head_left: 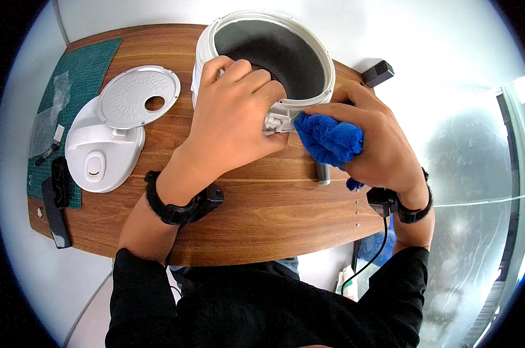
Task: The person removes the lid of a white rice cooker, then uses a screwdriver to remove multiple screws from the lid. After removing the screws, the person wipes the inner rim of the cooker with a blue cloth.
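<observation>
My right hand [384,136] is clamped on a bunched blue cloth [330,139] by the near rim of the white pot [203,58], upper centre; my left hand [230,113] grips that rim beside a white bracket [277,123], likely to steady it. The white lid [109,159] lies at left, seemingly out of my way; tabletop [256,214] reaching the lower-centre edge gives my wrists room.

Left grip [234,110] holds white pot [330,75] — right grip [383,134], blue cloth [328,139].

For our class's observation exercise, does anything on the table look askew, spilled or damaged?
The holed white disc sits askew, overlapping the white lid off-centre rather than lining up with it. No spill or damage is visible.
</observation>
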Motion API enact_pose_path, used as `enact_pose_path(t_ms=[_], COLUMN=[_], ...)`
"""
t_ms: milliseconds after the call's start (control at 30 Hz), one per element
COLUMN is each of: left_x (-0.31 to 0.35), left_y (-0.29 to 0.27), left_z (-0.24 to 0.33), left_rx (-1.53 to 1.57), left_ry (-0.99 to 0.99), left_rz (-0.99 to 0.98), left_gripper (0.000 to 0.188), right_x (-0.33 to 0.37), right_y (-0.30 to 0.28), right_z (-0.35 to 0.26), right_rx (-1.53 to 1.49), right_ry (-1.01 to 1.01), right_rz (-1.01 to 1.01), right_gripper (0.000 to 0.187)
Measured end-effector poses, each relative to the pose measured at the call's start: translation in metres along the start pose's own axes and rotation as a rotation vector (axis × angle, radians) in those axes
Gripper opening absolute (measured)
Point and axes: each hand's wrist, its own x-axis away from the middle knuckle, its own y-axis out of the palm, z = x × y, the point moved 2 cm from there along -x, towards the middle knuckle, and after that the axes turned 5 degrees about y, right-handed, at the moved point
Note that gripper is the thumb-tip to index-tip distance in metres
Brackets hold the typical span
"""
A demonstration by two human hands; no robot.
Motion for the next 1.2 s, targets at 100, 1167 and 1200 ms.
enact_pose_path(t_ms=[100,1167,1200], left_x=[0.000,-0.002,-0.002], left_y=[-0.001,-0.010,-0.010], left_z=[-0.001,0.021,0.021], left_rx=[-0.017,0.085,0.088], left_ry=[0.005,-0.004,-0.010], left_rz=[0.003,-0.189,-0.193], left_gripper=[0.033,0.065,0.064], right_x=[-0.007,0.024,0.024], right_y=[-0.001,0.056,0.059], right_z=[-0.009,-0.017,-0.015], right_rx=[-0.113,-0.109,-0.104], right_ry=[-0.032,0.016,0.004], right_rz=[0.089,0.474,0.478], right_gripper=[0.062,0.053,0.051])
